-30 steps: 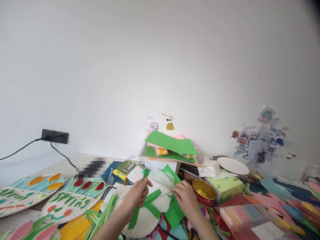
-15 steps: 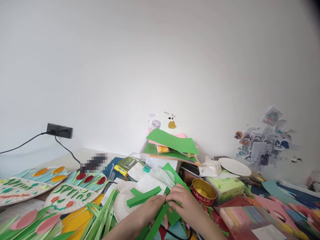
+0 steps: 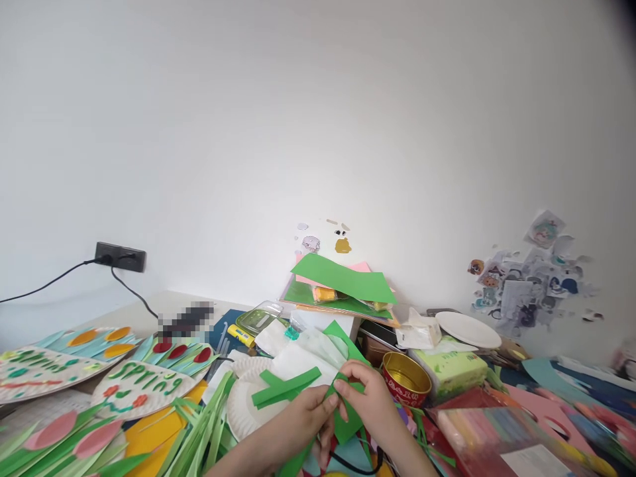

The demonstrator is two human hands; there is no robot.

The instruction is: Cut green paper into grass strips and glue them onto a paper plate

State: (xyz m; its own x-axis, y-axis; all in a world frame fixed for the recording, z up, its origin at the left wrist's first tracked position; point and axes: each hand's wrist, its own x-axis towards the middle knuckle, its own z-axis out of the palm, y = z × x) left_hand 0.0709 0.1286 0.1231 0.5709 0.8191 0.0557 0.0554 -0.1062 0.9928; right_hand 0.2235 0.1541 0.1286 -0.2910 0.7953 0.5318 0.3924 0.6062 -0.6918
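Note:
My left hand (image 3: 314,412) and my right hand (image 3: 362,396) meet low in the middle, their fingertips close together. Both are closed on a green paper strip (image 3: 297,462) whose lower end hangs down beneath my left hand; much of it is hidden by the fingers. Left of my hands, more green paper strips (image 3: 285,387) lie crossed on a white paper plate (image 3: 248,404). Beside and behind my right hand shows a larger piece of green paper (image 3: 349,424).
A red and gold tin (image 3: 406,379) stands right of my right hand, near a green tissue pack (image 3: 450,371). Plates decorated with "Spring" (image 3: 146,387) lie at the left. Stacked coloured paper (image 3: 342,281) sits at the back against the wall. A yellow glue stick (image 3: 241,336) lies behind the plate.
The green strip, which lay broadly across in front of my fingers, is now lower and more covered by my left hand. My fingertips have drawn into a pinch.

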